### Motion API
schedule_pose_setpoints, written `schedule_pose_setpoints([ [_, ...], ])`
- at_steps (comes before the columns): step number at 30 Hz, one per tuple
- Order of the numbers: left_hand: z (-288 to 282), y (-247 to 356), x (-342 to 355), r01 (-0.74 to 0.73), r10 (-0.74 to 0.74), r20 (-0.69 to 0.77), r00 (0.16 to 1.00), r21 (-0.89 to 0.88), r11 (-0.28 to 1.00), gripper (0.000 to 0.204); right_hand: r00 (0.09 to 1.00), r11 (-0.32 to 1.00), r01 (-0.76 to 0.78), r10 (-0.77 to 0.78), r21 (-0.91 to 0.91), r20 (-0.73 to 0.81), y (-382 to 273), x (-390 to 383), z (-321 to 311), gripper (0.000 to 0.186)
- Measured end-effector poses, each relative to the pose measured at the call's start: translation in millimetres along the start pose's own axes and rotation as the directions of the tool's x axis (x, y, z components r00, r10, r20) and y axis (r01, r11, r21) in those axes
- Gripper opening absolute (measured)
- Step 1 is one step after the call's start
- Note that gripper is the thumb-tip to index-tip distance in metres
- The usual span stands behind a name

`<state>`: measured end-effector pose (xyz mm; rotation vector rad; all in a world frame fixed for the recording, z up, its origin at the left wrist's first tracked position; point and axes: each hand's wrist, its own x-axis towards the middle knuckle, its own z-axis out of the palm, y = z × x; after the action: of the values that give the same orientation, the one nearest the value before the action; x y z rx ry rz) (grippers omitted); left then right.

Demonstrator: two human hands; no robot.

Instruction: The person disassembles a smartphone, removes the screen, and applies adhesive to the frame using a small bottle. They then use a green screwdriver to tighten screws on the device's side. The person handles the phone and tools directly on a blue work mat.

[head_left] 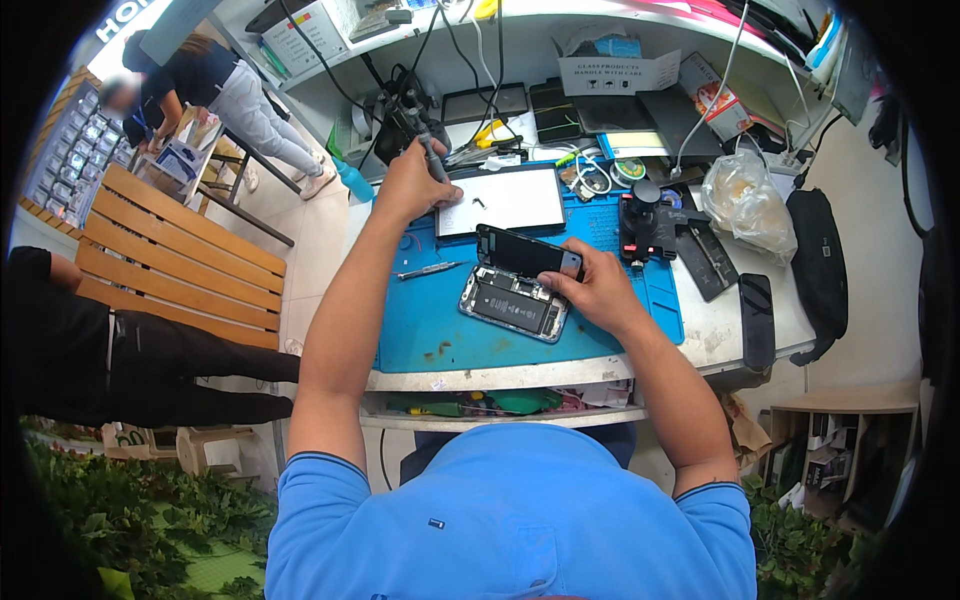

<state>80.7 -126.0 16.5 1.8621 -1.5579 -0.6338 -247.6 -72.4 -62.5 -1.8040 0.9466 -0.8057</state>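
Blue silicone work mat (440, 335) bore an opened grey smartphone body (512, 304); the right hand (600, 290) pinched its lifted black screen panel (527, 252). At eleven o'clock, the left hand (412, 185) gripped a slim grey screwdriver (433, 158); disassembly seemed midway, next needing a steady tip.

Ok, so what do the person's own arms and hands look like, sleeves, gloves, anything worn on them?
Both arms are bare from the short sleeves down. The shirt is bright blue with darker trim at the sleeve cuffs and a small dark mark on the back. The left hand and right hand wear no gloves; no watch, rings or bands show.
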Motion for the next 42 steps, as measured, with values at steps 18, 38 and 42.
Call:
schedule_pose_setpoints([
  [18, 21, -6, -118, -0.391, 0.340, -0.196, 0.920, -0.552, 0.737, 0.053, 0.999, 0.997, 0.045, -0.044, 0.066, -0.022, 9, 0, 6, 0.031],
  [38, 42, -29, -139, -0.514, 0.464, -0.233, 0.855, -0.252, 0.820, 0.061, 0.998, 0.998, 0.058, -0.056, 0.035, -0.039, 9, -1, 9, 0.030],
  [42, 44, -28, -141, -0.512, 0.465, -0.230, 0.855, -0.237, 0.826, 0.061, 0.997, 0.998, 0.063, -0.062, 0.014, -0.041, 9, -1, 8, 0.031],
])
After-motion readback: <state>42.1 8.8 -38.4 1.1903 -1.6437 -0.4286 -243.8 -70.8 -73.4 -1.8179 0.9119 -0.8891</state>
